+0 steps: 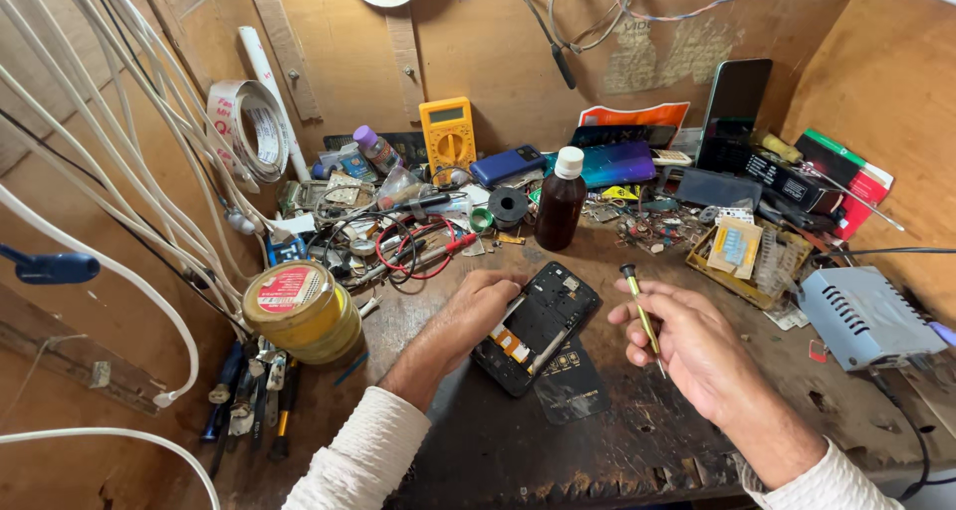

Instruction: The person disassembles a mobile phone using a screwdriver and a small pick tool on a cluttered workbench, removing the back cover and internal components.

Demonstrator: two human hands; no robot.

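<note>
An opened black phone (538, 324) lies back-up on the dark wooden bench, its inner boards showing. My left hand (468, 316) rests on the phone's left edge and steadies it. My right hand (687, 341) hovers just right of the phone and grips a thin yellow-green screwdriver (642, 311), tip pointing down and handle end up. A dark flat back cover (573, 382) lies on the bench just below the phone.
A brown bottle with a white cap (561, 203) stands behind the phone. A yellow multimeter (447, 136), red and black leads (418, 246), a round yellow tin (304, 311), a grey box (864, 316), a parts tray (742, 256) and white cables (129, 171) crowd the bench.
</note>
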